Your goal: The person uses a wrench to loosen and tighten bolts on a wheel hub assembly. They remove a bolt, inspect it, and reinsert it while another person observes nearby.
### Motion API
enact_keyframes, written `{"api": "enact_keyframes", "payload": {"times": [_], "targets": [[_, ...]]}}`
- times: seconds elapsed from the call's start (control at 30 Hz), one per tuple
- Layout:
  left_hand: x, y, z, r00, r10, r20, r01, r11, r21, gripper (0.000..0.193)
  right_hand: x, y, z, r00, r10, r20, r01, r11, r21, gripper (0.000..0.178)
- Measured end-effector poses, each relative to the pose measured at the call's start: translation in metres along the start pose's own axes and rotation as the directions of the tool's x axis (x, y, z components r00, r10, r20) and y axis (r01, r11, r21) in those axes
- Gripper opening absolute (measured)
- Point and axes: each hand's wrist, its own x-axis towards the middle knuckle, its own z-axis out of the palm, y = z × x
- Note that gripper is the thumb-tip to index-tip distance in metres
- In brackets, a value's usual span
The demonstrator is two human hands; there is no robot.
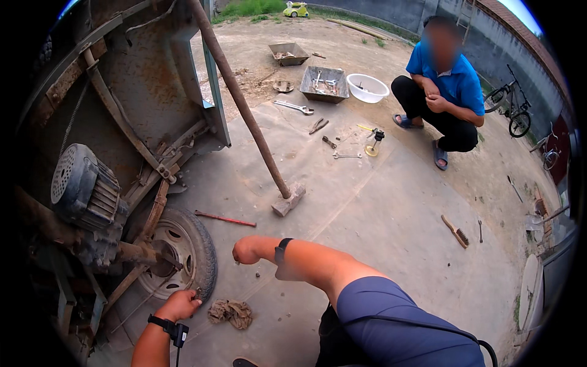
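Observation:
My left hand (181,304) is closed beside the lower edge of a wheel with a worn tyre (206,257). Its fingertips are pinched together, and whatever they hold is too small to name. Out over the ground to the right of the wheel, my right hand (246,251) is curled into a fist. A tiny dark bit shows just under it; I cannot make out what it grips. Between my forearms lies a crumpled brown rag (230,313). Beyond my right hand are a red metal bar (225,218) and a sledgehammer (288,200), its long handle leaning up toward the vehicle.
A tipped-up rusty vehicle body with a motor (85,186) fills the left. Farther off are a tray of wrenches (324,84), a white basin (367,88), an adjustable wrench (295,107) and pliers (318,126). A person in blue (449,92) squats at right; a wire brush (455,231) lies nearer.

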Motion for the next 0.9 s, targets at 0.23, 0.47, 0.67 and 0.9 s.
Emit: {"api": "enact_keyframes", "payload": {"times": [0.23,0.47,0.67,0.9], "targets": [[0.004,0.003,0.002,1.0,0.018,0.002,-0.018,0.998,0.067,0.02,0.0,0.005,0.003,1.0,-0.02,0.0,0.02,1.0,-0.016,0.031],[-0.003,0.027,-0.008,0.996,-0.064,0.061,0.064,0.998,-0.005,0.028,-0.003,0.004,0.002,1.0,-0.002,0.002,0.002,1.0,-0.019,0.031],[-0.001,0.011,-0.002,1.0,-0.011,0.009,0.011,1.0,0.022,0.028,-0.003,0.0,0.001,1.0,0.025,0.005,-0.025,1.0,-0.002,0.031],[-0.003,0.015,-0.011,0.995,-0.06,-0.076,0.055,0.996,-0.071,0.022,-0.001,0.003,0.003,1.0,0.011,0.014,-0.01,0.999,-0.033,0.033]]}}
